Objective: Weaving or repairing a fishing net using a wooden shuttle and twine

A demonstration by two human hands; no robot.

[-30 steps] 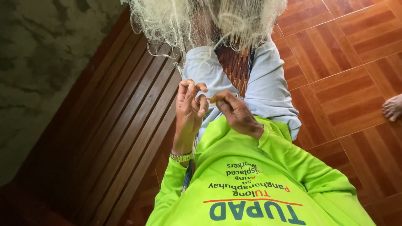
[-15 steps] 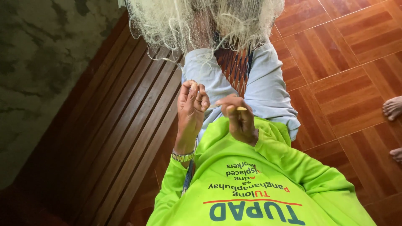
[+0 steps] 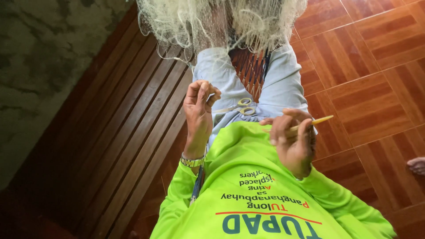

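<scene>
1. The right hand (image 3: 294, 141) is at the right of the lap, its grip clamped on a thin yellow netting needle (image 3: 312, 122) whose tip points right and slightly up, past the fingers.
2. The left hand (image 3: 199, 110) is raised at the left, fingers curled together with thumb against fingertips; whether a strand is pinched there cannot be told.
3. A pale fishing net (image 3: 212, 20) hangs in a heap at the far side, above the knees, well apart from both hands.
4. A pair of scissors (image 3: 237, 107) lies on the lap, on light grey trousers (image 3: 283, 84), between the two hands and touching neither.
5. The person wears a bright green long-sleeved shirt (image 3: 248, 194) and a metal wristwatch (image 3: 191, 161) on the left wrist.
6. Below is a wooden slatted bench (image 3: 128, 128); to the right, a reddish parquet floor (image 3: 376, 79); far left, a rough grey wall (image 3: 40, 66).
7. Another person's toes (image 3: 417, 166) show at the right edge.
</scene>
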